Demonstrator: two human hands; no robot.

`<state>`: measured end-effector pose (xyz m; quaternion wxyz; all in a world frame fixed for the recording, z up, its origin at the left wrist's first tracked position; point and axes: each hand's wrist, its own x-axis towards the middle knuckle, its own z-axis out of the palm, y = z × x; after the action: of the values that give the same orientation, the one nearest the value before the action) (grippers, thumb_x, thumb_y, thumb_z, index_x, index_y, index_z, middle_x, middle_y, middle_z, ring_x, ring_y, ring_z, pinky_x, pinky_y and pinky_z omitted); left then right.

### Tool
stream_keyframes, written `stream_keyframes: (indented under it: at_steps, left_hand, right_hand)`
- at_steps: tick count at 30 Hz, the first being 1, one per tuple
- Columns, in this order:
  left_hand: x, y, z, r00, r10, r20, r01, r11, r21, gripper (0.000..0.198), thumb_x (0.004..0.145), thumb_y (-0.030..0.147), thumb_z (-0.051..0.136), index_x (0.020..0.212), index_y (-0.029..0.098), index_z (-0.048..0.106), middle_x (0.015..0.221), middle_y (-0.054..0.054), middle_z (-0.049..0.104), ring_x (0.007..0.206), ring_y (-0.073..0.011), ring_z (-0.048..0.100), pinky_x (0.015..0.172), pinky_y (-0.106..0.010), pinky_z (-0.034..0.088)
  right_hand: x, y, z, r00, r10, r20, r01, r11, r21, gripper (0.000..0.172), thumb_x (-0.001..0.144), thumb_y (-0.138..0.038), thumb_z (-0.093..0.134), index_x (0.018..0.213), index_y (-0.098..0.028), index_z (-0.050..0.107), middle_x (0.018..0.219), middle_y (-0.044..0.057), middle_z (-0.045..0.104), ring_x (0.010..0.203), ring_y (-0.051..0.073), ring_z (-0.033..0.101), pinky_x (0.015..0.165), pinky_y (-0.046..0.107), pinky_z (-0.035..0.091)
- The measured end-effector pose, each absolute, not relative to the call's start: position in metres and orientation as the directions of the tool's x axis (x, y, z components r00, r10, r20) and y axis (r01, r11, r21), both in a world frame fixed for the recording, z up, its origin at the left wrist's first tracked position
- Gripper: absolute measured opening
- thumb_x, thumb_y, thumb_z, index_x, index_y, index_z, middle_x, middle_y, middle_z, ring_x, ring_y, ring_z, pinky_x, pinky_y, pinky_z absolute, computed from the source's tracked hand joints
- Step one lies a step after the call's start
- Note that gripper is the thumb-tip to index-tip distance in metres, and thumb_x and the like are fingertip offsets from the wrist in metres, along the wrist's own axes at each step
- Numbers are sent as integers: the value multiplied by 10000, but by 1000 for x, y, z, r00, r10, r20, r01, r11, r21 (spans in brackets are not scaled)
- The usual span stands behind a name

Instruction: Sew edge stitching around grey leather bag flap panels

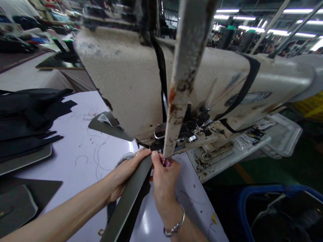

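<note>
Where hands [165, 176] touch strip [132, 198], sewing machine [126, 77] above

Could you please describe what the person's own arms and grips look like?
The left forearm and right forearm show bare, with no sleeves in view. The left grip is an ungloved hand with what looks like a thin gold-toned ring. The right grip is ungloved too, with a silver bracelet around the wrist.

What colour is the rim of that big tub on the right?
The tub's rim is blue, best seen in the head view.
</note>
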<state>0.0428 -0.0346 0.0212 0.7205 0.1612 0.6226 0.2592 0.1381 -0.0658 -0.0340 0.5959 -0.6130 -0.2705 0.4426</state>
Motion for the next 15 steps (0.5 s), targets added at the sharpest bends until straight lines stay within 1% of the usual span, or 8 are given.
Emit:
stream_keyframes:
  at_steps: [1,3,5,7,9,12,15]
  left_hand:
    - [47,-39,21,68,559,-826,-176,822,542,404,707,468,825,910,134,723,603,-121,716,438,-261,657,393,-340,546]
    - [58,-47,19,14,576,-818,-229,798,558,411,760,481,780,1030,177,718,617,-75,722,438,-235,655,405,-320,549]
    - [70,-53,16,-35,614,-788,-322,740,591,438,793,463,754,1149,214,698,629,-40,724,420,-213,639,403,-307,544]
    - [83,-59,12,-82,643,-761,-412,674,613,465,818,451,736,1222,228,679,660,-26,735,436,-194,646,422,-284,548]
    - [95,-63,9,-130,661,-739,-499,600,625,459,836,432,727,1240,223,672,726,-27,755,518,-178,690,480,-250,568]
    - [108,-66,5,-170,663,-729,-602,516,610,408,847,397,725,1198,194,681,815,-37,769,649,-167,734,587,-224,596]
    - [114,-67,4,-183,651,-737,-639,490,592,378,848,388,726,1163,182,690,823,-41,765,660,-164,732,626,-231,606]
  right_hand:
    - [140,-66,-34,454,861,-232,-223,-143,-964,339,877,-435,692,686,-156,683,570,-13,577,531,131,526,491,225,423]
    - [145,-66,-35,434,870,-233,-264,-124,-956,302,853,-398,711,677,-154,682,595,-5,602,549,131,537,508,228,424]
    - [153,-66,-33,413,883,-224,-285,-108,-952,261,817,-357,735,662,-154,682,617,3,631,557,133,549,524,231,435]
    - [163,-64,-28,380,894,-237,-293,-127,-948,246,764,-326,765,612,-159,667,599,-1,635,538,130,542,522,233,437]
    - [175,-62,-21,333,907,-257,-294,-159,-942,234,707,-301,795,573,-163,662,573,-5,637,525,129,546,524,233,440]
    - [189,-58,-12,252,932,-261,-286,-186,-940,155,653,-267,819,610,-160,715,602,7,684,558,143,595,553,238,467]
    - [197,-55,-10,197,947,-255,-278,-195,-940,142,642,-257,828,624,-155,731,622,19,705,568,147,615,554,239,475]
